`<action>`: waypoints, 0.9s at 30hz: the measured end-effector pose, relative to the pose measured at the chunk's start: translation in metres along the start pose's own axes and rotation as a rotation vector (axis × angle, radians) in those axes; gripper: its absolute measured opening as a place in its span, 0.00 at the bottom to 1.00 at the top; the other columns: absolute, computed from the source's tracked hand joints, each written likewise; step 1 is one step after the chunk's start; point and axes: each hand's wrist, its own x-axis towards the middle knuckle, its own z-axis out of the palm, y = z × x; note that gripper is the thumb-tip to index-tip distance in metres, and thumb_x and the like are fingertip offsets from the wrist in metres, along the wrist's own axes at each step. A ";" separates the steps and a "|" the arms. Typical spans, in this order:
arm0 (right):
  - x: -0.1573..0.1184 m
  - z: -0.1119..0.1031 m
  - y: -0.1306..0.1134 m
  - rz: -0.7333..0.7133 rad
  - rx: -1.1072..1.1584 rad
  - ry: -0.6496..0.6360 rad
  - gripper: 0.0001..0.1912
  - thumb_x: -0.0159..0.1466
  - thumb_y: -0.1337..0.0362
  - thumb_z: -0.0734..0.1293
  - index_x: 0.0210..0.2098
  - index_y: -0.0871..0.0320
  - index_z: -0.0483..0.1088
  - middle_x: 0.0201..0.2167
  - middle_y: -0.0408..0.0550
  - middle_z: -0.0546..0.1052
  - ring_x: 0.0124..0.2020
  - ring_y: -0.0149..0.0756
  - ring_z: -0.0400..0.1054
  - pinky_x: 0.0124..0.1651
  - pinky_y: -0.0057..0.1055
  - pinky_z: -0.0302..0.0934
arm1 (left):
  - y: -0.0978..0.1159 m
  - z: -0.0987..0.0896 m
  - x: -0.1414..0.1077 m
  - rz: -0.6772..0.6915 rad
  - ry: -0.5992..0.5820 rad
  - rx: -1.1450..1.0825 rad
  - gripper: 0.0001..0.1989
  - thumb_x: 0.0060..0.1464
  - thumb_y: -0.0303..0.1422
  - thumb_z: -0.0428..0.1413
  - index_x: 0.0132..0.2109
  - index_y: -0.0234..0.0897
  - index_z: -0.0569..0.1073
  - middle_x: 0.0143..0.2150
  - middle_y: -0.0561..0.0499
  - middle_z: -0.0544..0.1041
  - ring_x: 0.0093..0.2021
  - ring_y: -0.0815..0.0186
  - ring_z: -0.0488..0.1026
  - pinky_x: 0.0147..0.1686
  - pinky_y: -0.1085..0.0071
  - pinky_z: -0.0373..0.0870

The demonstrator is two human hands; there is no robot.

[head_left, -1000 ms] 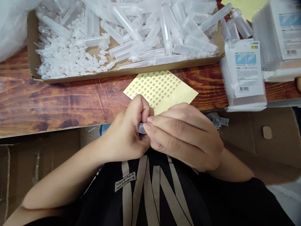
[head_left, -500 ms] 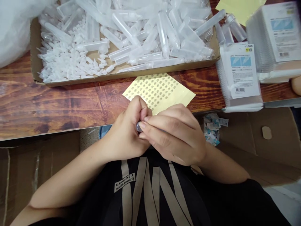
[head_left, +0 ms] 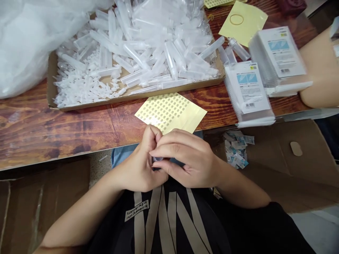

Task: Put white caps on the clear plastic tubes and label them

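In front of my shirt, my left hand (head_left: 141, 164) is closed in a fist around a small clear plastic tube (head_left: 158, 159), of which only the round end shows. The fingertips and thumb of my right hand (head_left: 189, 158) close about that end from the right. Most of the tube is hidden by my fingers. Just beyond my hands, a yellow sheet of small round stickers (head_left: 194, 111) lies at the table edge. Behind it stands a shallow cardboard tray (head_left: 148, 92), heaped with clear plastic tubes (head_left: 169, 61) and small white nozzle tips (head_left: 82, 86).
Stacks of clear packages with printed cards (head_left: 250, 90) sit at the right. Another person's arm (head_left: 321, 70) rests beside them. A yellow sheet (head_left: 245, 21) bears a rubber band (head_left: 236, 19). A large plastic bag (head_left: 34, 46) bulges at the left. Below right, an open carton (head_left: 278, 165) contains small packets (head_left: 237, 151).
The view has shifted, so the table contents appear further left and lower. My right fingers have spread slightly around the tube's end. Another person's arm has come further into view at the right.
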 end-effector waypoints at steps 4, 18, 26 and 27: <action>0.005 -0.047 0.003 0.017 -0.064 0.173 0.07 0.64 0.71 0.72 0.40 0.54 0.75 0.35 0.43 0.79 0.37 0.33 0.73 0.38 0.32 0.71 | 0.009 -0.007 -0.015 -0.222 0.136 -0.049 0.17 0.57 0.32 0.60 0.46 0.43 0.60 0.44 0.50 0.71 0.45 0.63 0.74 0.41 0.67 0.74; 0.004 -0.174 0.130 0.478 -0.843 0.493 0.19 0.52 0.67 0.81 0.39 0.54 0.70 0.46 0.53 0.70 0.32 0.33 0.66 0.38 0.39 0.64 | 0.002 0.018 0.030 -0.564 0.330 -0.605 0.21 0.52 0.44 0.67 0.47 0.36 0.76 0.47 0.41 0.80 0.41 0.58 0.79 0.15 0.79 0.63; 0.012 -0.077 0.061 0.120 -0.416 0.010 0.03 0.66 0.68 0.68 0.37 0.55 0.74 0.39 0.49 0.78 0.42 0.40 0.74 0.46 0.39 0.70 | 0.023 0.009 0.084 -0.774 0.600 -0.689 0.08 0.52 0.19 0.60 0.41 0.30 0.74 0.30 0.53 0.73 0.19 0.80 0.61 0.11 0.86 0.45; 0.011 -0.070 0.061 0.131 -0.377 -0.029 0.05 0.67 0.69 0.67 0.36 0.56 0.75 0.39 0.49 0.78 0.42 0.39 0.74 0.46 0.38 0.70 | 0.023 0.011 0.087 -0.790 0.620 -0.669 0.07 0.52 0.19 0.60 0.39 0.29 0.74 0.29 0.54 0.71 0.18 0.80 0.59 0.11 0.85 0.45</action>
